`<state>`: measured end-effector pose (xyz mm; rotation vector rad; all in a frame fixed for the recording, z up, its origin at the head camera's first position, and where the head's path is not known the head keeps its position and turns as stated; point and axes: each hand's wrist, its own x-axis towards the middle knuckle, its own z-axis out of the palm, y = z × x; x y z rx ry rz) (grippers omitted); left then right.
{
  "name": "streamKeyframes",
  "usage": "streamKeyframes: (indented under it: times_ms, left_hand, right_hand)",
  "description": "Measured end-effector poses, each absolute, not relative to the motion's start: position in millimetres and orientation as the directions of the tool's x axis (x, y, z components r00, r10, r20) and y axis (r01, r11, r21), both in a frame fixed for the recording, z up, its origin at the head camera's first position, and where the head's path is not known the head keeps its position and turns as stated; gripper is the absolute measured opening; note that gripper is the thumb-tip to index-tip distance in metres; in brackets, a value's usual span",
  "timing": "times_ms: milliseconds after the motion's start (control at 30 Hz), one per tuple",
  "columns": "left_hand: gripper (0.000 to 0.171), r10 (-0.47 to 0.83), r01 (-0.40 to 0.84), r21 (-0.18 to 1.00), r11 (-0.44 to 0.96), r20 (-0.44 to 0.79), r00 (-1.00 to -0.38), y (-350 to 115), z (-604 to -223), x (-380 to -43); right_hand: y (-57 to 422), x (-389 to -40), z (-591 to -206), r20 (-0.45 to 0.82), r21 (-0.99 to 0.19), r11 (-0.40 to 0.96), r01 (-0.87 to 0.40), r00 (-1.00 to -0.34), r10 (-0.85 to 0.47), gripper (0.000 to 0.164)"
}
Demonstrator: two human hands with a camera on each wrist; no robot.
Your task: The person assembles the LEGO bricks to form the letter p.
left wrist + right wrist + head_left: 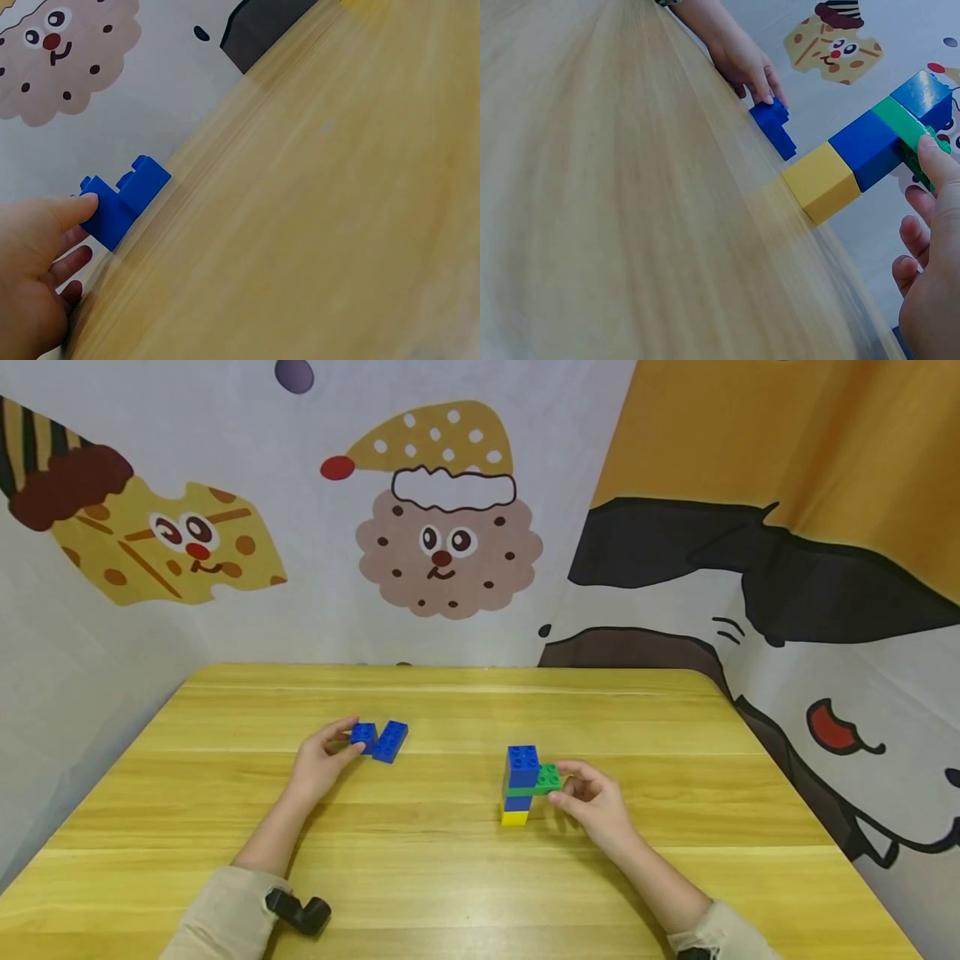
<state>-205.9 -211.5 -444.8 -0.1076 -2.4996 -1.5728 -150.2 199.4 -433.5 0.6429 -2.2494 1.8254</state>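
Note:
My left hand (318,766) pinches a small square blue brick (363,734) between thumb and fingers at the left of the table. A longer blue brick (391,742) lies right beside it. To the right stands an upright stack of bricks: a yellow brick (823,182) at the bottom, a blue brick (866,149) on it, then a flat green brick (548,776) jutting out to the right, and a blue brick (522,763) on top. With thumb and fingers, my right hand (597,804) pinches the jutting end of the green brick.
The wooden table (420,877) has its far edge against a wall hanging (300,635) printed with cartoon figures. A black strap mount (298,912) sits on the left sleeve.

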Motion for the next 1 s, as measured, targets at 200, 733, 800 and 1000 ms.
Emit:
streamKeyframes:
  times_ms: [200, 733, 800, 1000]
  left_hand:
    - [0.043, -0.041, 0.165, 0.881, 0.443, 0.204, -0.978, -212, -445, -206]
    - [0.041, -0.070, 0.198, 0.847, 0.492, 0.266, -0.962, -211, -441, -204]
    - [0.041, -0.070, 0.218, 0.840, 0.497, 0.289, -0.955, -211, -440, -204]
    - [0.041, -0.090, 0.232, 0.834, 0.501, 0.316, -0.944, -208, -433, -201]
  right_hand:
    - [198, -150, -433, 0.403, -0.887, 0.148, -0.437, -0.890, -0.215, 0.033]
    - [199, -150, -433, 0.413, -0.885, 0.130, -0.447, -0.882, -0.226, 0.031]
    - [199, -150, -433, 0.415, -0.883, 0.134, -0.451, -0.881, -0.226, 0.031]
    - [198, -150, -433, 0.399, -0.891, 0.142, -0.432, -0.892, -0.211, 0.031]
